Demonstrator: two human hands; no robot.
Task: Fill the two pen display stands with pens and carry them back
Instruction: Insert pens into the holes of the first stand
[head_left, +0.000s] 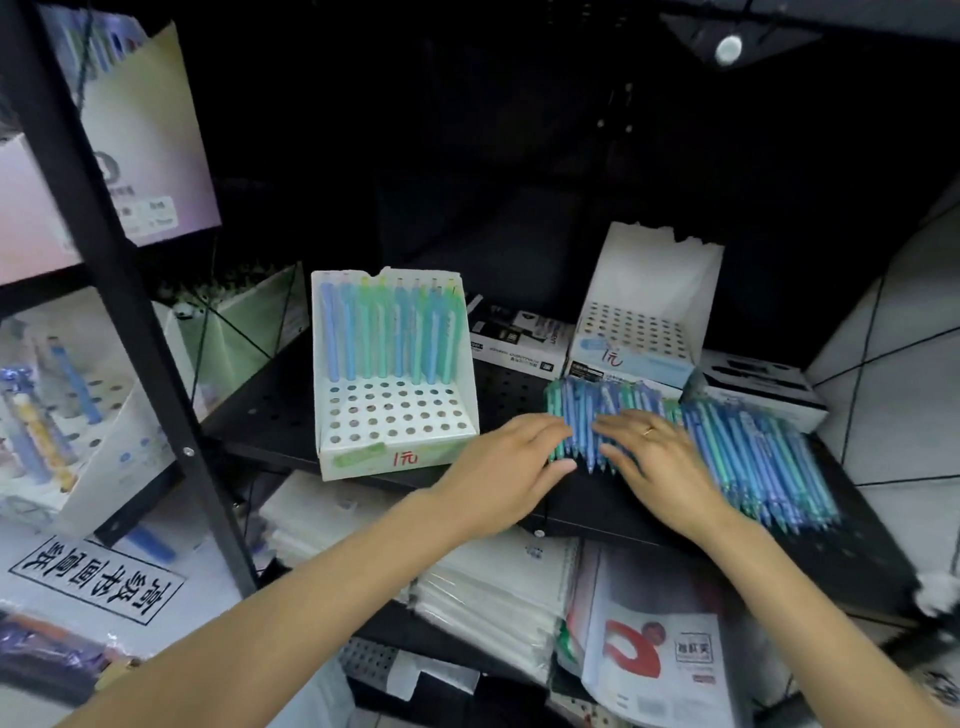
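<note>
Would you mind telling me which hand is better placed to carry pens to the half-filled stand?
Left hand: it touches the pile's near end and lies nearest that stand.

On a black perforated shelf, the left stand has one back row of blue and green pens; the right stand shows only bare holes. Both hands, left hand and right hand, rest on the pile of loose pens, fingers spread.

Two pen display stands, two hands.
</note>
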